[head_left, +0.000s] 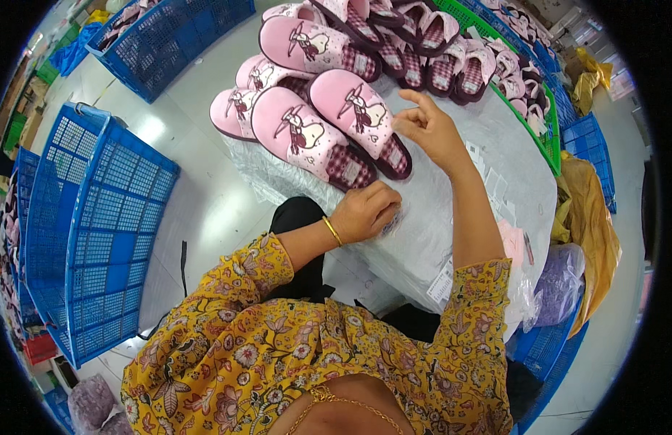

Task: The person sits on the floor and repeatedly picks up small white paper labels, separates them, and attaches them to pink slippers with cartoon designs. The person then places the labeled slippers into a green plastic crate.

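Observation:
A pink slipper (350,105) with a cartoon print and checked insole lies on the plastic-covered table, its toe pointing away from me. Left of it a matching slipper (296,134) lies alongside. My right hand (432,134) is at the right side of the first slipper, its fingers bent but apart, the fingertips close to the slipper's edge. My left hand (366,212) rests by the table's near edge, just below the slippers' heels. Its fingers are curled down over something small and partly clear that I cannot make out.
More pink slippers (300,43) are stacked behind the pair, with others along the far edge. A green crate (550,148) of slippers stands at the right. White labels (488,170) lie on the table (423,239). Blue crates (108,239) stand on the floor at the left.

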